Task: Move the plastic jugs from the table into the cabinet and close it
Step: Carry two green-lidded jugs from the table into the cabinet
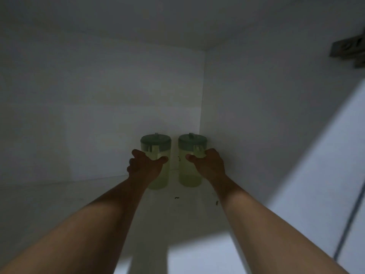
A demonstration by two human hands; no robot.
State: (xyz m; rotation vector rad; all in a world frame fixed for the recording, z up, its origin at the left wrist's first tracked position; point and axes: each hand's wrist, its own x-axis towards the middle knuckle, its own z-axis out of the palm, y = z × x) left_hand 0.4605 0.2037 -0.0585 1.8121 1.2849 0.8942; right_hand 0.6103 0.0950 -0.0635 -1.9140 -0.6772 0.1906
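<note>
Two jugs, the left jug (158, 165) and right jug (191, 165), stand upright, side by side, deep in the cabinet's (98, 95) back right corner. The left hand (145, 167) and right hand (209, 165) are spread loosely at their fronts; whether they grip is unclear. Smooth, stiff plastic, seemingly light and perhaps slippery, is best held round the body below the lid. The white shelf (187, 214) is dim, with dark specks (176, 197).

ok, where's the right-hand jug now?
In the head view, the right jug stands on the cabinet floor in the back right corner, beside the left jug, at the right hand.
</note>
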